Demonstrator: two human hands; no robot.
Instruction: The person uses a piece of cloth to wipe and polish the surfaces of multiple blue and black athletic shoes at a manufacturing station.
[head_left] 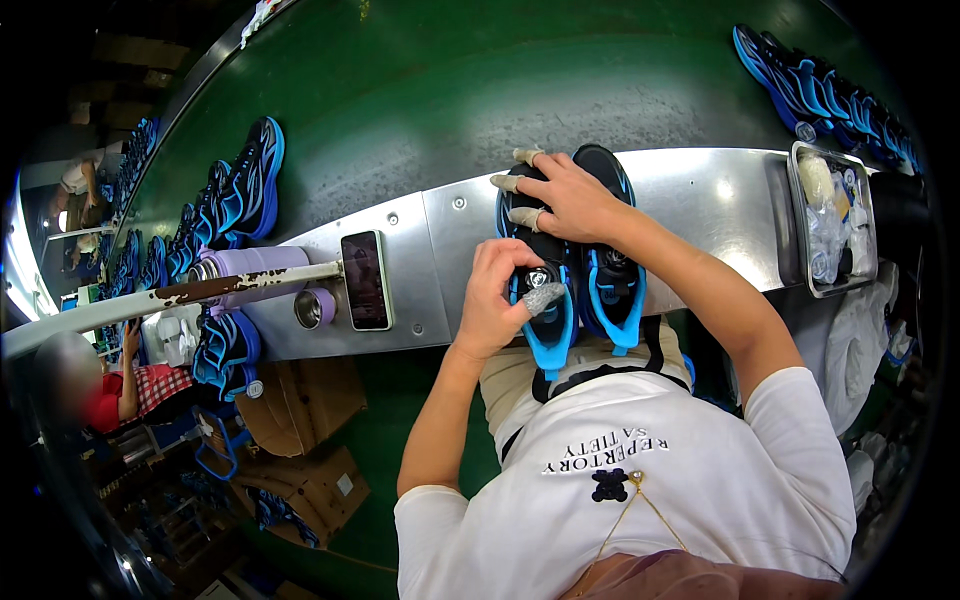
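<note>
A pair of black-and-blue sneakers lies side by side on the metal ledge in front of me, toes pointing away. My left hand (497,300) is closed at the left sneaker (551,352), its fingers and grey-covered thumb around a shiny round dial (537,276) on the tongue. Stretched across from the right, my right hand (572,203) grips the forefoot of the same sneaker, several fingers wearing beige finger cots. Its palm side rests near the right sneaker (612,300), whose toe and blue heel collar stay visible. The left sneaker's middle is partly hidden by my hands.
Left on the metal ledge (405,270) are a phone (367,281), a lilac bottle (262,268) and its cup-like lid (314,308). A metal tray (838,220) with small bags stands right. Rows of sneakers (256,180) line the green surface (420,90). Cardboard boxes (305,400) and another person (110,385) are lower left.
</note>
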